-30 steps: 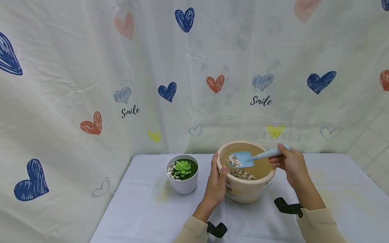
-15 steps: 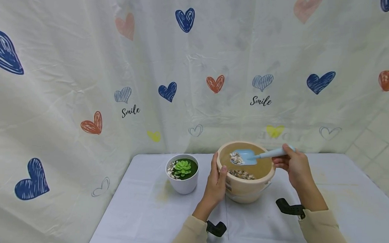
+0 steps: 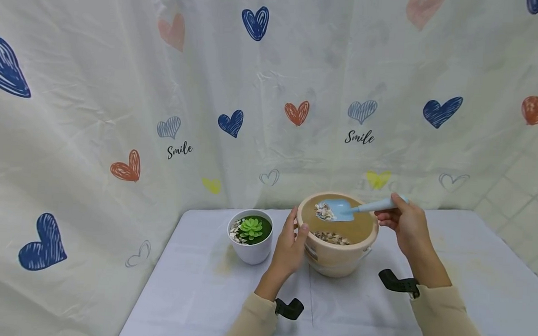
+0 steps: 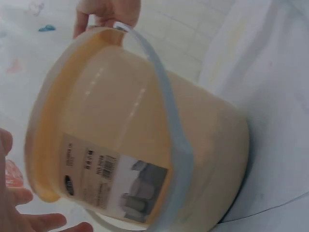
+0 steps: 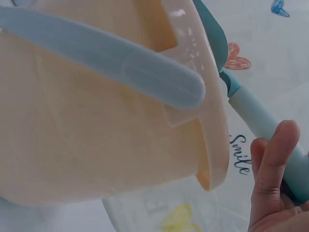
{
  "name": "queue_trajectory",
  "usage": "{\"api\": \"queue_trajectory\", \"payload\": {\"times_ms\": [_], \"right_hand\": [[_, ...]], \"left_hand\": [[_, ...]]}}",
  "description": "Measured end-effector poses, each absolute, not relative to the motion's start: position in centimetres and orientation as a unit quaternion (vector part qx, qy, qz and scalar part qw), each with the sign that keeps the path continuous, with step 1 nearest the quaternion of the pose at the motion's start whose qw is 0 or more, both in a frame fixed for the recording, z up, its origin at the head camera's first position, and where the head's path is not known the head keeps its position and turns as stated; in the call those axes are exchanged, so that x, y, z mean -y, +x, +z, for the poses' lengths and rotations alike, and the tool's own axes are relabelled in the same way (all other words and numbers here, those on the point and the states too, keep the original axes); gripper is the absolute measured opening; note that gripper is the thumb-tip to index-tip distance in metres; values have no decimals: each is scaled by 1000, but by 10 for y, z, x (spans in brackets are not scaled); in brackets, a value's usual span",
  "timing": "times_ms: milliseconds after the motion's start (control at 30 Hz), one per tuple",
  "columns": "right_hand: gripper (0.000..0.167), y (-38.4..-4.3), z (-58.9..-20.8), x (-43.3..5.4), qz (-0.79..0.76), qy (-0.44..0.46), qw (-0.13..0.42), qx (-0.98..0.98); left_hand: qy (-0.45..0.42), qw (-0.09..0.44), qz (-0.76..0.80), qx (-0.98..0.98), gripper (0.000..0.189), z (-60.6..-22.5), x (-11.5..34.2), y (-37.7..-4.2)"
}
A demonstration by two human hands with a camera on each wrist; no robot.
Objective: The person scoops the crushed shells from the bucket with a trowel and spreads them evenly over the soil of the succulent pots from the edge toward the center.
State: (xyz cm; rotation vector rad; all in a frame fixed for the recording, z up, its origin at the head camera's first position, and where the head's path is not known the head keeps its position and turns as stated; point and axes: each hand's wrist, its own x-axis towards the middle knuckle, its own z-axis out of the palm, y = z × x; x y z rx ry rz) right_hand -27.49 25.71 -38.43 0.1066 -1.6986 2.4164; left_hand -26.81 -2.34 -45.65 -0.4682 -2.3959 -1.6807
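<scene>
A cream bucket (image 3: pixel 337 258) stands upright on the table, with pebbles (image 3: pixel 332 238) at its bottom. My right hand (image 3: pixel 408 229) grips the handle of a small light-blue shovel (image 3: pixel 344 211), whose blade hangs over the bucket's mouth with a heap of small stones (image 3: pixel 324 211) on it. Beside the bucket's left rim is my left hand (image 3: pixel 288 249). In the left wrist view that hand (image 4: pixel 24 212) has its fingers spread, with a gap to the bucket (image 4: pixel 120 96). A light-blue bail handle (image 4: pixel 176 125) droops along the bucket's side, over a printed label.
To the left stands a white pot (image 3: pixel 253 252) holding a green succulent (image 3: pixel 251 227) and white stones. White cloth covers the table (image 3: pixel 218 296), and a heart-printed curtain (image 3: pixel 319 55) hangs close behind it. Black straps with small cameras sit on both wrists.
My left hand has come away from the bucket's rim, moving slightly left. The right hand keeps its grip; the loaded shovel has shifted only slightly over the bucket.
</scene>
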Motion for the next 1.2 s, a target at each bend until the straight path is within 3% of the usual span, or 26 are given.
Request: {"api": "queue_trajectory", "payload": {"times_ms": [267, 500, 633, 767, 1000, 1200], "right_hand": [[34, -279, -371, -242, 817, 56, 86, 567], [34, -281, -362, -226, 814, 60, 72, 573], [38, -281, -362, -217, 807, 54, 59, 585], [40, -281, -365, -203, 797, 52, 54, 599], [40, -283, -367, -180, 793, 44, 44, 606], [41, -287, -366, -164, 795, 35, 28, 605]], "left_hand": [[-163, 95, -506, 842, 47, -411, 63, -251], [-139, 214, -502, 827, 23, -391, 117, -253], [-114, 271, -507, 810, 17, -396, 146, -259], [-74, 291, -509, 807, 16, -408, 167, -264], [-18, 298, -516, 803, 18, -440, 189, -276], [0, 272, -525, 806, 26, -461, 195, -283]]}}
